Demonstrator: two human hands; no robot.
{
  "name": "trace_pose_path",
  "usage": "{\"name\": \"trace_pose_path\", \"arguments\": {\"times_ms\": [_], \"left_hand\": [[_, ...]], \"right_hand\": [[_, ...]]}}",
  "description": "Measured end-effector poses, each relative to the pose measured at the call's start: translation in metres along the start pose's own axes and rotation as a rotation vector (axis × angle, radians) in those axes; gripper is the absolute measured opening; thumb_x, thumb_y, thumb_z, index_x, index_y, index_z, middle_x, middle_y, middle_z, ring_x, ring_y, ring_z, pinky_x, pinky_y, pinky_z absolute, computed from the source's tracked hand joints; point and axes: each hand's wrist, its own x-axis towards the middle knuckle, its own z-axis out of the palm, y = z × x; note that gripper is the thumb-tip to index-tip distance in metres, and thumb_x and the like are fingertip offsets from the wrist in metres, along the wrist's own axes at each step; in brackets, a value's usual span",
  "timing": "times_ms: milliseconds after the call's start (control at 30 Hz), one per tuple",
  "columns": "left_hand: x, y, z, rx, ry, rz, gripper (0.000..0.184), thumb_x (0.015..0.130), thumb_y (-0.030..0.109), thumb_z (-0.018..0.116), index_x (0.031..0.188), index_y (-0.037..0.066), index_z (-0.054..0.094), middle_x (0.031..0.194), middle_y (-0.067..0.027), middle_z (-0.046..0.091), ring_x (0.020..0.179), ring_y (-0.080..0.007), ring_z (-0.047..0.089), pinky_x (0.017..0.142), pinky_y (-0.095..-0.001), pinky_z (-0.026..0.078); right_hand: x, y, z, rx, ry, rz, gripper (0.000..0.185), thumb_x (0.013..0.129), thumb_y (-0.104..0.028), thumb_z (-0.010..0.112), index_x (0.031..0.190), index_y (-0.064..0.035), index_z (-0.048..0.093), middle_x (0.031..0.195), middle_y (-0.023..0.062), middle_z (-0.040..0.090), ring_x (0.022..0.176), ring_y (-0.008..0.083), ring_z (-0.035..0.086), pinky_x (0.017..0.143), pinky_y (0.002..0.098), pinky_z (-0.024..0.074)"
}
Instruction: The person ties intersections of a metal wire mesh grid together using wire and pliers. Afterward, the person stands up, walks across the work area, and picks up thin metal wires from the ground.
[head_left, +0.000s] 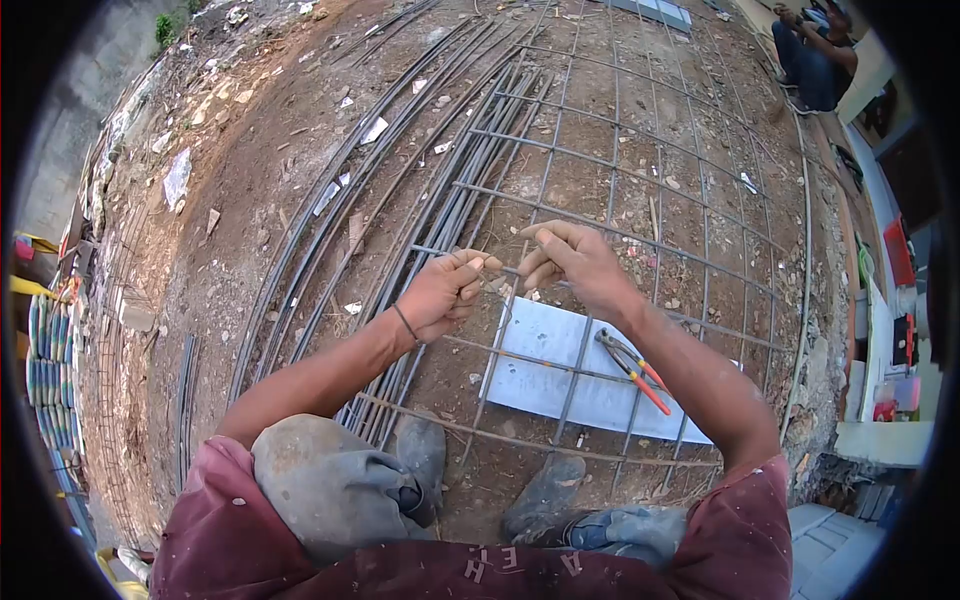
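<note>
My left hand (447, 292) is closed, thumb pressed to the fingers, above a bar of the rebar grid (612, 165). Close to its right, my right hand (578, 268) has its fingers curled and pinched over the same part of the grid. Whatever either hand holds is too small to make out. Pliers (636, 372) with red and orange handles lie on a white sheet (540, 330) under the bars, below my right hand. A dark band circles my left wrist.
Long loose rebars (440, 215) run along the grid's left side. My shoes (545, 492) stand at its near edge. Another person (815, 55) crouches at the upper right. Rubble lies at the left, and a red object (898, 252) is at the right.
</note>
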Motion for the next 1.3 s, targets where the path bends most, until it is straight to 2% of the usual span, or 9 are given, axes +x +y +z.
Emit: {"name": "trace_pose_path", "arguments": {"times_ms": [67, 300, 433, 567, 633, 700, 900, 1100, 1300], "left_hand": [[0.000, -0.005, -0.015, 0.111, 0.103, 0.035, 0.023, 0.110, 0.023, 0.052, 0.118, 0.005, 0.066, 0.063, 0.0065, 0.043, 0.052, -0.0039, 0.032, 0.045, -0.0210, 0.025], [0.006, 0.006, -0.002, 0.459, 0.067, 0.160, 0.023, 0.110, 0.022, 0.052, 0.114, 0.006, 0.068, 0.064, 0.0075, 0.045, 0.053, -0.0030, 0.034, 0.046, -0.0214, 0.026], [0.009, -0.003, -0.001, 0.514, -0.033, 0.119, 0.023, 0.109, 0.022, 0.052, 0.112, 0.007, 0.070, 0.064, 0.0083, 0.041, 0.053, -0.0035, 0.032, 0.047, -0.0213, 0.026], [0.018, -0.001, -0.009, 1.243, -0.295, 0.600, 0.023, 0.101, 0.014, 0.059, 0.109, -0.001, 0.073, 0.081, -0.0102, 0.071, 0.071, -0.0143, 0.066, 0.066, -0.0334, 0.051], [0.021, -0.003, -0.016, 1.317, -0.369, 0.506, 0.024, 0.098, 0.013, 0.059, 0.110, -0.003, 0.073, 0.092, -0.0204, 0.074, 0.086, -0.0197, 0.073, 0.077, -0.0384, 0.055], [0.023, -0.014, -0.026, 1.118, -0.329, 0.188, 0.027, 0.100, 0.016, 0.061, 0.118, -0.001, 0.072, 0.092, -0.0163, 0.075, 0.081, -0.0168, 0.072, 0.070, -0.0360, 0.055], [-0.002, -0.023, 0.019, 0.529, -0.138, 0.201, 0.046, 0.104, 0.022, 0.065, 0.145, 0.004, 0.058, 0.099, -0.0073, 0.077, 0.081, -0.0081, 0.065, 0.067, -0.0273, 0.051], [0.011, -0.028, 0.015, 0.618, -0.033, 0.490, 0.038, 0.104, 0.017, 0.063, 0.136, -0.002, 0.064, 0.087, -0.0043, 0.076, 0.080, -0.0071, 0.065, 0.069, -0.0259, 0.051], [0.004, -0.049, 0.010, 0.893, -0.195, 0.556, 0.029, 0.100, 0.013, 0.064, 0.125, -0.001, 0.072, 0.078, -0.0068, 0.076, 0.071, -0.0119, 0.065, 0.068, -0.0310, 0.052]], "right_hand": [[-0.004, 0.027, 0.014, 0.055, -0.085, 0.103, 0.031, 0.110, -0.019, 0.048, 0.120, 0.0058, 0.063, 0.075, 0.0044, 0.064, 0.061, 0.0123, 0.058, 0.061, 0.0272, 0.0487], [-0.039, 0.018, 0.014, -0.086, 0.093, -0.013, 0.021, 0.108, -0.014, 0.052, 0.111, 0.0025, 0.065, 0.064, -0.0050, 0.042, 0.055, 0.0032, 0.033, 0.051, 0.0251, 0.0291], [-0.038, 0.041, -0.012, -0.626, 0.265, -0.331, 0.018, 0.099, -0.015, 0.061, 0.100, -0.0021, 0.073, 0.080, 0.0090, 0.071, 0.064, 0.0200, 0.064, 0.061, 0.0372, 0.0477], [-0.040, 0.023, -0.031, -1.006, 0.295, -0.217, 0.015, 0.095, -0.016, 0.065, 0.096, -0.0041, 0.074, 0.087, 0.0169, 0.071, 0.075, 0.0326, 0.069, 0.069, 0.0424, 0.0508], [-0.042, 0.018, -0.022, -1.127, 0.214, -0.082, 0.015, 0.094, -0.018, 0.067, 0.097, -0.0049, 0.074, 0.085, 0.0211, 0.068, 0.079, 0.0371, 0.068, 0.071, 0.0420, 0.0510], [-0.045, 0.015, -0.017, -1.110, 0.169, -0.080, 0.016, 0.095, -0.018, 0.066, 0.096, -0.0038, 0.073, 0.085, 0.0206, 0.069, 0.079, 0.0368, 0.068, 0.071, 0.0425, 0.0511], [-0.037, 0.009, 0.009, -0.917, 0.075, -0.072, 0.017, 0.096, -0.017, 0.064, 0.095, -0.0016, 0.072, 0.087, 0.0203, 0.071, 0.081, 0.0385, 0.069, 0.073, 0.0444, 0.0518], [-0.030, 0.014, 0.000, -0.814, 0.227, -0.302, 0.012, 0.093, -0.012, 0.066, 0.096, -0.0027, 0.073, 0.086, 0.0188, 0.072, 0.080, 0.0372, 0.071, 0.072, 0.0449, 0.0536], [-0.030, 0.028, -0.029, -0.943, -0.141, -0.250, 0.012, 0.088, -0.007, 0.068, 0.098, -0.0042, 0.075, 0.089, 0.0151, 0.075, 0.085, 0.0339, 0.073, 0.074, 0.0426, 0.0553]]}}
